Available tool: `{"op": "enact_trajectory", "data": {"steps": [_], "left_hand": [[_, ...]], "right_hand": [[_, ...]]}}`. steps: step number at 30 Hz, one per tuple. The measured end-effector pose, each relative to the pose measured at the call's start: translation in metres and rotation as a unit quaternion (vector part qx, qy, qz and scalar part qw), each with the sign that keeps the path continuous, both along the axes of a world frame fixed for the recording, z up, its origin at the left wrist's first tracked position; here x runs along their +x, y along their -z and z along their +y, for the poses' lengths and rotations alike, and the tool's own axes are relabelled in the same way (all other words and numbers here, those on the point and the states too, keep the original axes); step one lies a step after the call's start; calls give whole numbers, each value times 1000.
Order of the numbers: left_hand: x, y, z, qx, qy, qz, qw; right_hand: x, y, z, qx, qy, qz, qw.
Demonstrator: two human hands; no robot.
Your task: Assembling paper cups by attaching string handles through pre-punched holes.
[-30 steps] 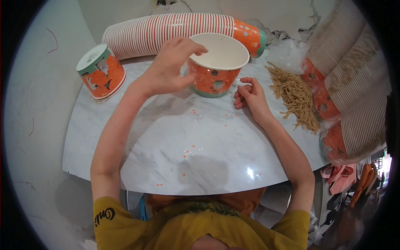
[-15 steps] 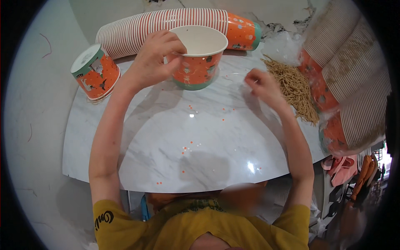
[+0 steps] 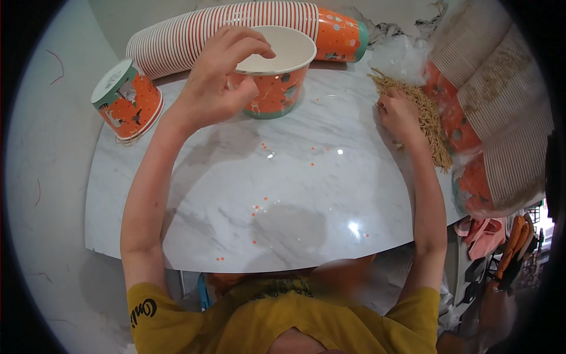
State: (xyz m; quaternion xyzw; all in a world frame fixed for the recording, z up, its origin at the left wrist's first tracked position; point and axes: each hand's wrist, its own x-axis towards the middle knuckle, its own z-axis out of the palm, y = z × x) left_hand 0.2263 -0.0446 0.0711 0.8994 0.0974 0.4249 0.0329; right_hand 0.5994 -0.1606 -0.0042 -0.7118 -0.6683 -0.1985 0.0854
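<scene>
A large orange paper tub [image 3: 274, 94] with a green base and white rim stands upright toward the back of the table. My left hand [image 3: 218, 79] is at its left side, open, with its fingers over the rim and the thumb apart in front of the wall. My right hand [image 3: 401, 115] lies against the left edge of a heap of tan, twine-like strands [image 3: 433, 130]. Its fingers are curled together; whether a strand is between them is hidden. At the left, an upside-down orange tub [image 3: 131, 103] has a tan strand near its rim.
A long nested stack of tubs [image 3: 259, 23] lies along the back. More stacks in clear plastic [image 3: 471, 100] lean at the right, beside a crumpled clear bag [image 3: 401, 59]. Small orange and white dots [image 3: 256, 207] are scattered on the marble-patterned table [image 3: 194, 236].
My right hand has moved right and up to the heap of strands. My left hand's fingers have spread away from the tub's rim. The view has shifted slightly.
</scene>
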Motion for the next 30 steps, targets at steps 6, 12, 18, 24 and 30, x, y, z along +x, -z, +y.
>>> {"op": "enact_trajectory", "data": {"steps": [6,12,18,24,30], "left_hand": [[13,-9,-28,48,73,11,996],[21,3,-41,-12,108,9,994],[33,19,-49,-172,95,27,980],[50,50,-58,-399,58,2,915],[57,69,-57,-324,18,3,946]], "right_hand": [[7,20,9,1,0,-146,989],[11,24,13,71,-22,-45,996],[-27,6,11,27,-132,441,887],[-75,3,2,-20,-200,535,820],[-99,6,-7,-23,-204,472,857]]}}
